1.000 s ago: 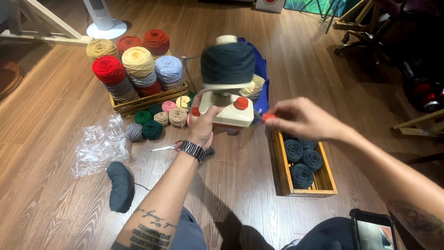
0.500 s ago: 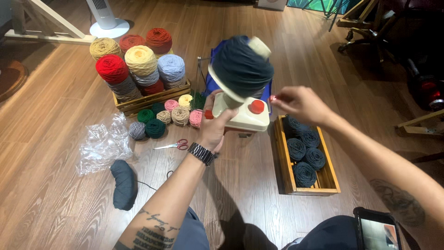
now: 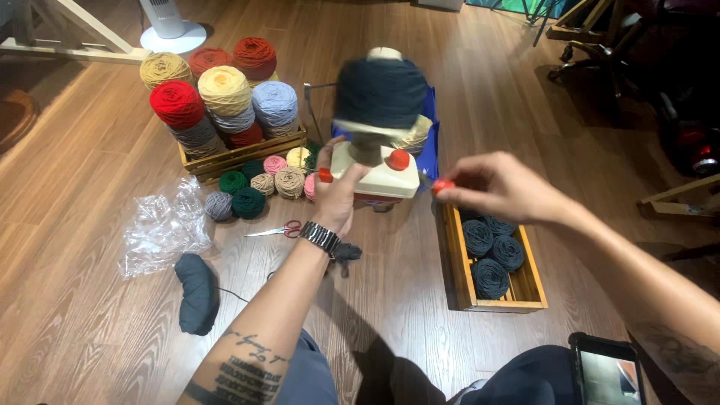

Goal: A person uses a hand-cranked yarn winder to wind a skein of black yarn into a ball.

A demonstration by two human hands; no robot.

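Cream plastic makes up the body of the yarn winder (image 3: 379, 178), which stands on the wooden floor (image 3: 90, 315) between the two hands with a blurred cake of dark blue yarn (image 3: 381, 94) on its spindle. The left hand (image 3: 339, 193) is wrapped around the winder's near side, gripping it. The right hand (image 3: 499, 187) pinches the red crank knob (image 3: 443, 185) between closed fingertips, just above a wooden box (image 3: 459, 270) of dark yarn balls.

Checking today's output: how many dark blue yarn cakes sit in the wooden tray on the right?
3 in the wooden tray: far cake, right cake, near cake. A fourth may show under the right hand; others may be hidden.
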